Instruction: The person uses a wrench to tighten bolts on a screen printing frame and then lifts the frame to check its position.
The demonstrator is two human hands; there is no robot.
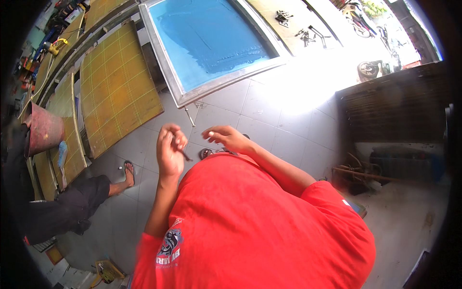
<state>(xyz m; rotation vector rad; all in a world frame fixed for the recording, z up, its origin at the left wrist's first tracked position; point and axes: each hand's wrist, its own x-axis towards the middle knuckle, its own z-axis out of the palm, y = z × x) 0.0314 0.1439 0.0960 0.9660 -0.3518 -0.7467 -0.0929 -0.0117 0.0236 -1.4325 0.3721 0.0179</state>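
Note:
My left hand [169, 150] is raised in front of my red shirt, fingers curled round a thin dark stick-like item [186, 155], too small to identify. My right hand [227, 138] hovers beside it, fingers loosely bent and apart, with nothing visible in its grip. The two hands are apart. Beyond them, a metal-framed screen [175, 96] with a blue surface and smeared wet-looking patches rests raised above the tiled floor [260, 125].
Checked yellowish boards [115, 86] line the left, with a red bucket [47, 129]. A person in dark clothing [82, 202] has a bare foot on the floor. Black metal pieces [308, 36] lie on a far board. A dark wooden unit [394, 101] stands right.

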